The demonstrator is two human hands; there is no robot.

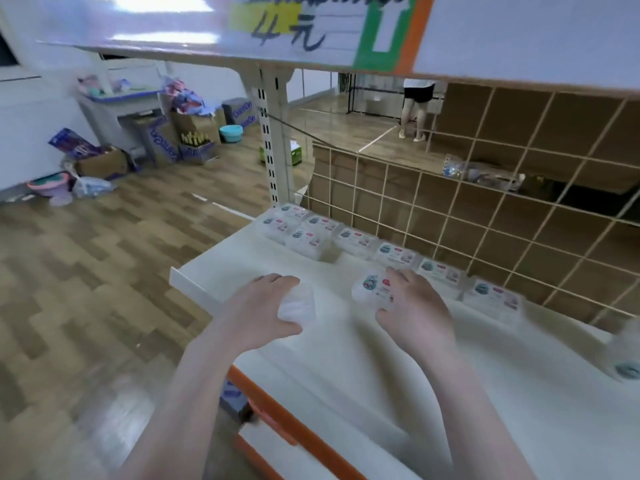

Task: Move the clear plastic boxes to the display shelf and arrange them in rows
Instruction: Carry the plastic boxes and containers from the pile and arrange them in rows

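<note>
Several clear plastic boxes with small labels [356, 238] stand in a row along the back of the white display shelf [242, 268], by the wire grid; a second short row has formed at the far left end. My left hand [263, 306] grips one clear box [299, 306] just above the shelf's front part. My right hand [415, 306] holds another labelled box [370, 289] in front of the back row. One more box [627, 355] shows blurred at the right edge.
A wire grid panel [485, 209] backs the shelf. An upper shelf with a price sign [311, 26] hangs overhead. Cardboard boxes and bags [166, 140] lie on the wooden floor at left. A person's legs [415, 112] show behind the grid.
</note>
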